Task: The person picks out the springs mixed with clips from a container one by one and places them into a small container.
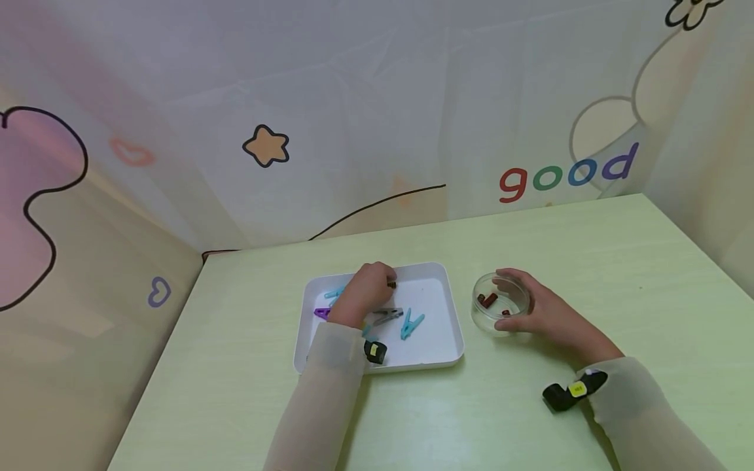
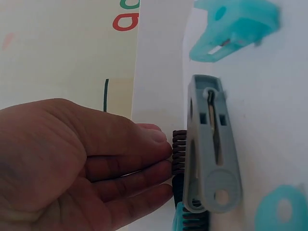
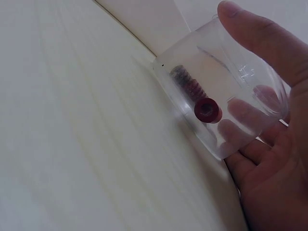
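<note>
My left hand (image 1: 366, 288) reaches into the white tray (image 1: 438, 314), and its thumb and fingertips pinch a small dark ribbed piece (image 2: 179, 151) near the far wall. Right beside that piece lies a grey clothespin (image 2: 214, 144). Light-blue clothespins (image 1: 412, 324) and a purple one (image 1: 321, 313) are in the tray too, partly hidden by the forearm. With thumb and fingers curled round its side, my right hand (image 1: 548, 314) holds a clear round jar (image 1: 484, 322) to the tray's right. Inside the jar are several small dark-red ribbed pieces (image 3: 207, 109).
Pale-green tabletop (image 1: 235, 405) surrounds the tray and jar. A printed curtain (image 1: 365, 118) rises behind the table's far edge. Small black devices are strapped to both wrists, the right one (image 1: 574, 390) standing out from the sleeve.
</note>
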Available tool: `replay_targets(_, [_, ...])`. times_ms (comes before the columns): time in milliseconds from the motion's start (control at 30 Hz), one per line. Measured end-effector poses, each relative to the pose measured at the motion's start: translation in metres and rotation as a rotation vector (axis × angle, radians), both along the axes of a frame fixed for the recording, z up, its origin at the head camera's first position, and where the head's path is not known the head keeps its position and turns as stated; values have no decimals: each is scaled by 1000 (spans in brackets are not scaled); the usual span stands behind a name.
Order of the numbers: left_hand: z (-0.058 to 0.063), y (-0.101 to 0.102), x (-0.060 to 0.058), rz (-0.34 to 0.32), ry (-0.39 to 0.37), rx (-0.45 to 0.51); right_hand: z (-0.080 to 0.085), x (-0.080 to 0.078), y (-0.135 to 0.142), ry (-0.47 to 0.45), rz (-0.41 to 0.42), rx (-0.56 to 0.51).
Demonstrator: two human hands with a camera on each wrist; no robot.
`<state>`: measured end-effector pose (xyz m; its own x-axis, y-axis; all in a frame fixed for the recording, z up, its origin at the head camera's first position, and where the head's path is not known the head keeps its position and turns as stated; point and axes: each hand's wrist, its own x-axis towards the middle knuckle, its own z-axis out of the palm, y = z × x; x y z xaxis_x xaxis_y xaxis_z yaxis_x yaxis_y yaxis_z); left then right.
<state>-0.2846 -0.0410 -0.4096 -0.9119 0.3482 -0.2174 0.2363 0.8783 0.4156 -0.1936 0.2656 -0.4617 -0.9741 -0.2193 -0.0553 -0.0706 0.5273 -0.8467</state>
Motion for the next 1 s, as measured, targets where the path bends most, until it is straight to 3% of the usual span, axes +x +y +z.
replay_targets(700, [-10, 5, -5, -36, 62, -101, 1, 0, 1, -4, -3, 4])
replay_targets(1000, [-11, 4, -2, -10, 48, -89, 2, -1, 1, 21, 11, 3])
